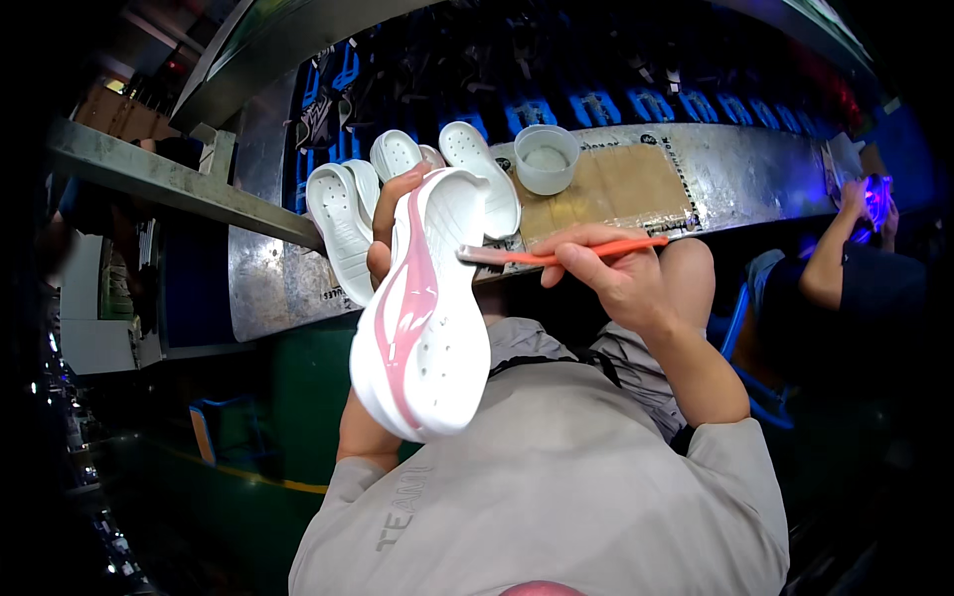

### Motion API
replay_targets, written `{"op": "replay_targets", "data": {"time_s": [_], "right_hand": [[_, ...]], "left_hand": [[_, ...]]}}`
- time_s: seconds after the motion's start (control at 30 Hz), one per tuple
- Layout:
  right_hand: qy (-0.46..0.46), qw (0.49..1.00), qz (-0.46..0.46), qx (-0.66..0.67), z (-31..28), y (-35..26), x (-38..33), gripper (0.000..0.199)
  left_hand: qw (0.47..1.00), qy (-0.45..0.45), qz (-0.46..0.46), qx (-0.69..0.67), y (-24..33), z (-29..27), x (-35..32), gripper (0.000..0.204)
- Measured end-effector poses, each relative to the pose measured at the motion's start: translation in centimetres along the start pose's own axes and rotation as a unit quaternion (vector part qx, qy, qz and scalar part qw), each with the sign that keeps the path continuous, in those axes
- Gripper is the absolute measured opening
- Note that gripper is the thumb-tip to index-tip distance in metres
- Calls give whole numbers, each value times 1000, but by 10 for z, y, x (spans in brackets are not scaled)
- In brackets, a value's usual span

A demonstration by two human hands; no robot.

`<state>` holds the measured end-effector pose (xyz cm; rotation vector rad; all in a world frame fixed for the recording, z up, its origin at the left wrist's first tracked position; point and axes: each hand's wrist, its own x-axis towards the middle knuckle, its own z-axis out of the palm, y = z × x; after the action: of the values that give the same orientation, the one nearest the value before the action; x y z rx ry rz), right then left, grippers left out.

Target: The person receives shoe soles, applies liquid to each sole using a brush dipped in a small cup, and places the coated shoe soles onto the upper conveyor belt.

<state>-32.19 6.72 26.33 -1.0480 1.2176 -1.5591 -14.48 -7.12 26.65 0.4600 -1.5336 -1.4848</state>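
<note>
My left hand point(386, 230) grips a white shoe sole point(437, 338) with a pink stripe along its side, held upright in front of my chest. My right hand point(611, 273) holds an orange-handled brush point(556, 255) whose tip touches the sole's upper edge. Behind the held sole, several white soles point(343, 219) lie on the metal workbench point(735, 169).
A translucent cup point(545, 157) stands on a brown cardboard sheet point(621, 184) on the bench. Blue holders point(596, 104) line the conveyor behind it. Another person point(845, 248) works at the right. A metal shelf edge point(149, 174) juts in from the left.
</note>
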Motion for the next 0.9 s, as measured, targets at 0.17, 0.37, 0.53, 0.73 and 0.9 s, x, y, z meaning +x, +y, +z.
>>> {"op": "replay_targets", "data": {"time_s": [0.17, 0.37, 0.53, 0.73, 0.9], "right_hand": [[-15, 993, -106, -48, 10, -9, -16, 18], [-51, 977, -183, -93, 20, -23, -29, 17], [-69, 990, -121, -23, 36, -38, -45, 17], [1, 977, 28, 210, 47, -37, -30, 36], [28, 947, 69, 311, 41, -29, -4, 41]], "left_hand": [[983, -54, -76, -158, 2, -4, 8, 71], [939, -88, 228, 242, -37, -21, 23, 64], [912, -64, 250, 319, -52, -23, 11, 66], [994, 9, -82, -66, -52, -12, -9, 49], [993, 70, -77, -47, -62, -12, -9, 41]]}}
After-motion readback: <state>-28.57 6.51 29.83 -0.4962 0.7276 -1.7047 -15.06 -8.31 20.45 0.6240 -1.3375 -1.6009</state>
